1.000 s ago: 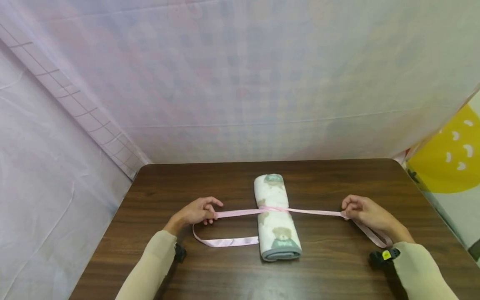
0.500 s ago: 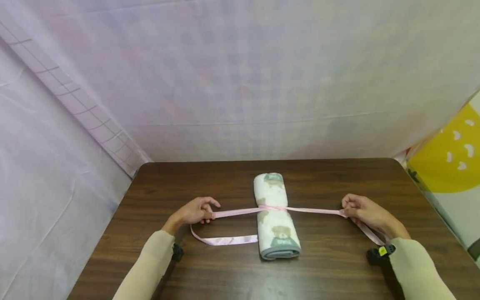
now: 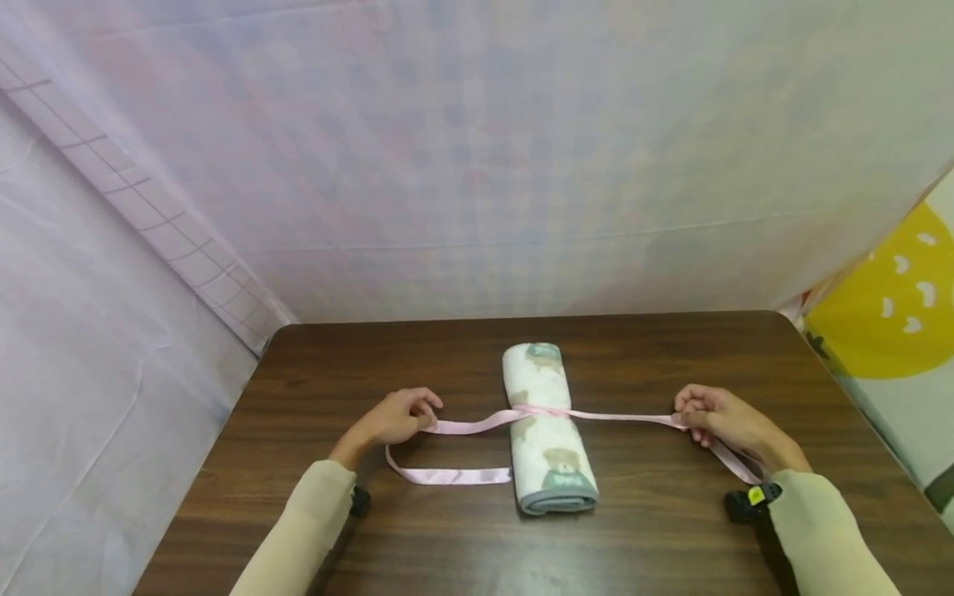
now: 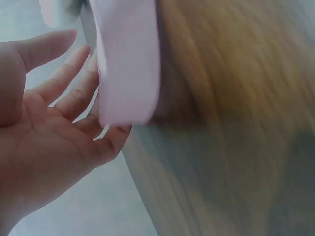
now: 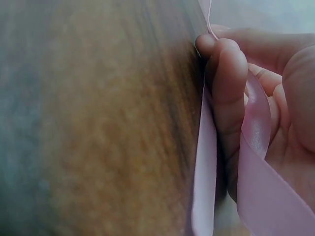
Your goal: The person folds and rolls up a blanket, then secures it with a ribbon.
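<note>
A rolled white towel (image 3: 547, 455) with bear prints and a grey-green edge lies on the table in the head view. Pink ribbon (image 3: 619, 416) crosses over its middle. My left hand (image 3: 395, 418) is beside the slack left length of ribbon, which bends near its fingertips. In the left wrist view the thumb and fingers are apart, with the ribbon (image 4: 129, 64) running past the fingers. On the other side, my right hand (image 3: 723, 418) pinches the straighter right length between thumb and finger. The ribbon's tail (image 5: 266, 182) hangs through that hand in the right wrist view.
Another length of ribbon (image 3: 455, 476) loops on the brown wooden table (image 3: 477, 546), left of the towel. Pale cloth (image 3: 477, 165) hangs behind the table, and a yellow printed shape (image 3: 894, 306) shows at right. Black devices are at both wrists.
The left ribbon length has gone from taut to slack and wavy. My left fingers have shifted slightly at its end. The right hand keeps its pinch, nearly still, and the towel stays in place.
</note>
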`<control>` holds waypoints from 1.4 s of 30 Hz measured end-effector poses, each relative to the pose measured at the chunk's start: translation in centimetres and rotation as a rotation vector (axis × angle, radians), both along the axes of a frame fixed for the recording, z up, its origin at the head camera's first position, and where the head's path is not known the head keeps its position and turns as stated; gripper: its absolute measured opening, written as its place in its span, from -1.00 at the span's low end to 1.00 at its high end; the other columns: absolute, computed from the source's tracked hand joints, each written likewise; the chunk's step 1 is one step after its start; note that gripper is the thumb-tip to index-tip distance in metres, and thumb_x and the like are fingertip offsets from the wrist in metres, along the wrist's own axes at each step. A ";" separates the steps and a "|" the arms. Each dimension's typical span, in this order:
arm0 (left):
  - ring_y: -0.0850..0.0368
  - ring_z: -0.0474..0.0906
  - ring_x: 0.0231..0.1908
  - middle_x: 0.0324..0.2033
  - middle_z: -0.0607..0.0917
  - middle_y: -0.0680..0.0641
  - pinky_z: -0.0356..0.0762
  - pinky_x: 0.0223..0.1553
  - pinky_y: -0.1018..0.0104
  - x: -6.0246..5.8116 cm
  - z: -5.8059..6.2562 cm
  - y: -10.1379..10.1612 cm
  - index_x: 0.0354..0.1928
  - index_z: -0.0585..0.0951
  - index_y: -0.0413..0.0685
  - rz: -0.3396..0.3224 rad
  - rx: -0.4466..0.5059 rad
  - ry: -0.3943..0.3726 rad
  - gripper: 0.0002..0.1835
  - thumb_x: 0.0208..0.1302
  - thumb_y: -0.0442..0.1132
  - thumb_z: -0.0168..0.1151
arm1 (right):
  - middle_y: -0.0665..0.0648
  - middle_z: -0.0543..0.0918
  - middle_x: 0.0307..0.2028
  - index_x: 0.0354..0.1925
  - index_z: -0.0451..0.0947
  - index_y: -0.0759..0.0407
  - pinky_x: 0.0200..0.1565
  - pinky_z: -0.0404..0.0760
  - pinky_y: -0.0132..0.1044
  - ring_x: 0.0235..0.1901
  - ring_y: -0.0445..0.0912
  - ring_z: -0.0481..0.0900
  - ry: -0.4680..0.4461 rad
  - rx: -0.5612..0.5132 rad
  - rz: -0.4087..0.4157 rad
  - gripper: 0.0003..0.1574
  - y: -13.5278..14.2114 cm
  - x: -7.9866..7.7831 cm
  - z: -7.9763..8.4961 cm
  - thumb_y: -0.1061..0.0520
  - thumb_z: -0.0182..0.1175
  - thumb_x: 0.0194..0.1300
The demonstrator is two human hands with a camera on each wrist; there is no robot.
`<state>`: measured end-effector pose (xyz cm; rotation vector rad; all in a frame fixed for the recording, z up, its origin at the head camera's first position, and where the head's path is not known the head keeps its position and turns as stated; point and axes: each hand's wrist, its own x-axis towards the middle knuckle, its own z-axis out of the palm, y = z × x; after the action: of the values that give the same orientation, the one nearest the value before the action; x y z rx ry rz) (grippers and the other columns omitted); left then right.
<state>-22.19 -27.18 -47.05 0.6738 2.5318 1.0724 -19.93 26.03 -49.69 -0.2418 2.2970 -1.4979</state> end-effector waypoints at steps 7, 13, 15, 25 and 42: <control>0.05 0.63 -0.10 -0.19 0.72 -0.05 0.56 -0.02 0.09 -0.3 0.5 2.6 0.01 0.61 -0.18 -0.026 -0.029 -0.025 -0.77 0.35 -0.33 0.18 | -0.01 0.52 -0.54 -0.17 0.37 0.42 -0.54 0.56 -0.30 -0.57 -0.21 0.50 -0.007 -0.008 0.001 -0.74 0.1 -0.1 -0.2 0.24 0.20 0.36; -0.05 0.60 0.07 -0.02 0.71 -0.15 0.48 0.16 -0.02 -0.3 0.6 4.6 0.19 0.52 -0.20 -0.094 0.075 -0.126 -0.65 0.41 -0.28 0.15 | -0.02 0.53 -0.54 -0.16 0.38 0.42 -0.54 0.57 -0.31 -0.57 -0.22 0.50 -0.011 -0.015 -0.003 -0.75 0.2 -0.2 -0.4 0.24 0.19 0.36; -0.05 0.56 0.15 0.08 0.68 -0.14 0.41 0.24 -0.04 -0.3 0.5 5.2 0.34 0.41 -0.14 -0.123 0.101 -0.180 -0.52 0.42 -0.22 0.16 | -0.02 0.53 -0.54 -0.17 0.38 0.42 -0.55 0.56 -0.31 -0.58 -0.22 0.50 -0.009 -0.015 -0.005 -0.76 0.2 -0.2 -0.3 0.25 0.19 0.36; 0.10 0.59 -0.09 -0.04 0.69 -0.29 0.51 -0.04 0.31 -0.4 0.6 5.4 0.45 0.26 -0.13 -0.268 0.313 -0.378 -0.38 0.40 -0.34 0.16 | 0.00 0.53 -0.54 -0.15 0.37 0.46 -0.57 0.55 -0.33 -0.59 -0.22 0.49 -0.013 -0.039 -0.006 -0.72 0.0 0.0 -0.1 0.25 0.20 0.37; 0.15 0.56 -0.16 -0.11 0.61 -0.42 0.54 -0.01 0.26 -0.7 1.4 4.9 0.19 0.59 -0.18 -0.281 0.345 -0.341 -0.62 0.35 -0.43 0.16 | -0.01 0.53 -0.55 -0.16 0.41 0.42 -0.56 0.56 -0.32 -0.59 -0.23 0.49 0.006 -0.017 -0.003 -0.74 0.1 0.0 -0.2 0.21 0.21 0.37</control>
<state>-22.94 -22.25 -45.69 0.8242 1.9208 1.3955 -19.93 26.17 -49.87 -0.2479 2.2909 -1.5202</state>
